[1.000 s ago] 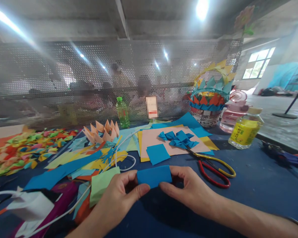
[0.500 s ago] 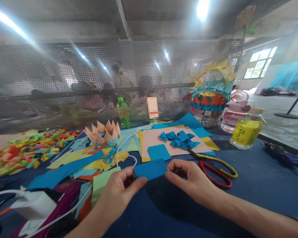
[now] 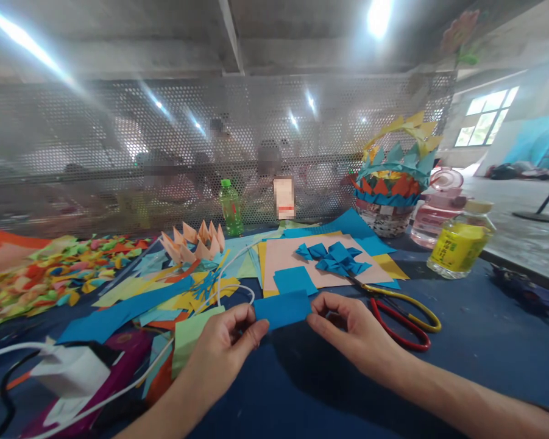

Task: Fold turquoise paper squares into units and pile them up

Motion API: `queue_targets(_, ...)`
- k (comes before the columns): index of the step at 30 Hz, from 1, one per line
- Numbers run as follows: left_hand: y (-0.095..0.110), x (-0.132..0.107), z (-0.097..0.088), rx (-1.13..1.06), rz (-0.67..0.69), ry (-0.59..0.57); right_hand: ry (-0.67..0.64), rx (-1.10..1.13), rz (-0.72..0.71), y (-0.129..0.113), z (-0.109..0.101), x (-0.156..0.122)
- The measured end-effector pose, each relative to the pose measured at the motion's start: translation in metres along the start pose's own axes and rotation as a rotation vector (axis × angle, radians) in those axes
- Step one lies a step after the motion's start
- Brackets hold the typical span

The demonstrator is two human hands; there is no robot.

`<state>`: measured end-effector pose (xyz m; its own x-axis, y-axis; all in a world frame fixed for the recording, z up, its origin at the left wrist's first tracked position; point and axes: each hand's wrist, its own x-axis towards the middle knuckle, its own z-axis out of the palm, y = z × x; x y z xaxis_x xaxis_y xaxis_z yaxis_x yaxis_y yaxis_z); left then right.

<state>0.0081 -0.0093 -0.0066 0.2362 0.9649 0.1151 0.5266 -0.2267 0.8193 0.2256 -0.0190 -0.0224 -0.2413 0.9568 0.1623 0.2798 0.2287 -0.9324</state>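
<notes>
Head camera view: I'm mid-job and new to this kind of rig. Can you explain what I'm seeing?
There is no machine here: a person works bare-handed, seen from one camera worn on the head, looking forward and down. The left hand and right hand hold opposite ends of a blue paper piece. Ahead on the dark blue table, folded blue shapes lie on a pink sheet, with scissors to the right. Loose paper scraps lie at left; a paper basket stands further back.
</notes>
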Motion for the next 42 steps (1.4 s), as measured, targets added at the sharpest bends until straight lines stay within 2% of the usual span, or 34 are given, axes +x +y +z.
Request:
queue_targets(8, 0.003, 0.0, -0.002, -0.062, 0.013, -0.005, 0.014, 0.0, -0.008, 0.002, -0.001, 0.001)
queue_targets(17, -0.001, -0.005, -0.002, -0.192, -0.045, 0.102, -0.014, -0.075, -0.097, 0.005, 0.001, -0.001)
queue_targets(26, -0.007, -0.007, 0.0, -0.393, -0.117, -0.012, 0.006, -0.176, -0.173, 0.005, 0.0, -0.002)
queue_targets(42, -0.007, -0.006, 0.006, -0.134, 0.013, -0.044, 0.028, -0.277, -0.295, 0.009, 0.0, -0.002)
